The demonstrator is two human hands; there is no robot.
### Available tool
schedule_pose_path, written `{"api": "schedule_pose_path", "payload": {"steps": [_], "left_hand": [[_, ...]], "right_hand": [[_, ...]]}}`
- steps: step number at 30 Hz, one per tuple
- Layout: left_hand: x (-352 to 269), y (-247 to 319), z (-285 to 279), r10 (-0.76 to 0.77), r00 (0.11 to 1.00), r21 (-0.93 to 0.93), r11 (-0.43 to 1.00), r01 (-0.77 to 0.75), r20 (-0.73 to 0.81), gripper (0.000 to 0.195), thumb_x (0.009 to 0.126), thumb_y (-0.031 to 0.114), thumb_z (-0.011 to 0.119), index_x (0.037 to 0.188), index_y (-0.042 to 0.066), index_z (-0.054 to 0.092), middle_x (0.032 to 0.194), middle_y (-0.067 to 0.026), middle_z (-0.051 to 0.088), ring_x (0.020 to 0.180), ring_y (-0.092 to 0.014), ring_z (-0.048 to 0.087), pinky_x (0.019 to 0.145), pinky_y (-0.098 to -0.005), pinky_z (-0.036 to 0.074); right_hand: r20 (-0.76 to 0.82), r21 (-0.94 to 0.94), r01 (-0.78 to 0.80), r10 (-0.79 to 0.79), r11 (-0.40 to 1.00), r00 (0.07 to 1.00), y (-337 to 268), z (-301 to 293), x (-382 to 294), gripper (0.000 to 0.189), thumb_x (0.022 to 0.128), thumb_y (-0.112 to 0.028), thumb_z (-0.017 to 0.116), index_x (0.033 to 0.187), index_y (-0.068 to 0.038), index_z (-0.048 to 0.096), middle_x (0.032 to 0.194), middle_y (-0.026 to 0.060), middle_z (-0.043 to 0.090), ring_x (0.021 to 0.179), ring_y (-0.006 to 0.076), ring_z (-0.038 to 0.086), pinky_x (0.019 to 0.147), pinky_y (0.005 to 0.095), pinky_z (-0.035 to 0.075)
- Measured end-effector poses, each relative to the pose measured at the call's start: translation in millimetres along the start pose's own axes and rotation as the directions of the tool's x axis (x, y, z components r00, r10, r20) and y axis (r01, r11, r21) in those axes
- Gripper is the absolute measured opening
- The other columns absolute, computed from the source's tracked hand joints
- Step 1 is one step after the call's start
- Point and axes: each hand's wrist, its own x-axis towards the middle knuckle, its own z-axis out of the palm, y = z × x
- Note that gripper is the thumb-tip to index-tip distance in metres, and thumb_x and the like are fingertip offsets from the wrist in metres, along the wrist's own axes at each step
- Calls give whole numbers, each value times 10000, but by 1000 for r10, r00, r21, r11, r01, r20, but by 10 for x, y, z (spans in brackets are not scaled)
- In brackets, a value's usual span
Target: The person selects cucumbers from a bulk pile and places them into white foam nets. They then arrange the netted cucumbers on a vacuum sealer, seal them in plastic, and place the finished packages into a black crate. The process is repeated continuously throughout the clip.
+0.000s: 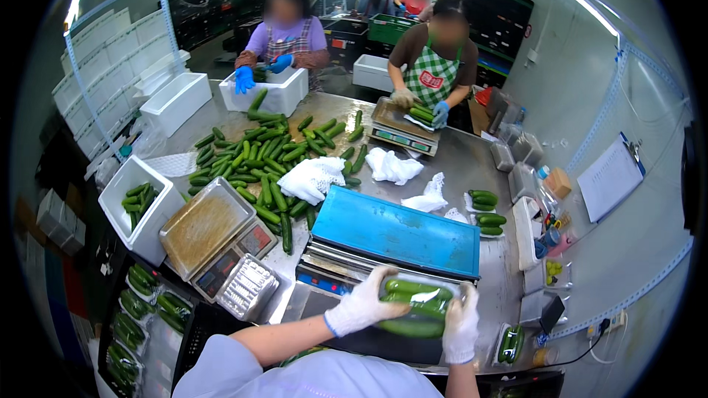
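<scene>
A film-wrapped pack of cucumbers [417, 304] is held between my two hands, above the front plate of a wrapping machine. My left hand [365, 304], in a white knit glove, grips its left end. Around its right end closes my right hand [462, 320], gloved the same way. Just beyond lies the machine's blue cover [395, 226], with a control strip [326, 283] under its near left edge. Another wrapped pack [510, 344] rests on the table to the right of my right hand.
Loose cucumbers [260, 157] pile on the metal table, near foam boxes [133, 199], a scale [207, 226] and stacked clear trays [247, 287]. A black crate [185, 342] holds wrapped packs at lower left. Two co-workers stand across the table, one handling cucumbers at another scale [404, 135].
</scene>
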Motion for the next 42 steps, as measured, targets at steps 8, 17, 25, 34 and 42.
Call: {"api": "schedule_pose_path", "payload": {"steps": [8,17,25,34,42], "left_hand": [[-120,-1117,346,-407,913,152,905,398,32,802,739,443,754,1301,-21,418,1198,-215,555,1135,-300,533,968,-348,418],[-165,-968,242,-88,987,-212,971,115,131,588,819,205,626,1311,-7,385,1202,-166,505,1110,-234,496,937,-332,415],[12,-312,576,111,974,-858,501,115,195,877,717,514,754,1332,46,340,1301,-114,423,1216,-231,435,1025,-392,379],[111,-220,250,261,887,-548,709,-444,-381,1017,672,329,835,1416,73,191,1335,-146,383,1200,-284,458,986,-406,430],[-128,-155,383,295,898,-611,659,-438,-325,1031,713,327,762,1456,69,95,1278,-123,396,1212,-255,438,1037,-390,360]], "right_hand": [[148,-249,-384,427,889,892,1258,558,-403,523,913,-450,443,1259,-60,473,1084,271,611,1057,436,562,896,482,425],[149,461,-147,87,875,985,888,120,-197,212,990,-239,417,1000,-58,528,956,61,581,857,145,556,734,299,477],[225,974,-221,-137,41,965,311,484,7,388,964,-302,471,1201,1,518,1160,147,583,1115,238,536,977,376,441],[303,779,-158,-144,607,942,272,571,-252,748,792,-179,696,1395,-48,274,1349,91,432,1231,221,444,1047,365,346],[163,969,-160,-3,187,987,93,512,-155,967,679,-512,797,1374,-62,297,1224,70,500,1133,199,511,941,350,442]]}}
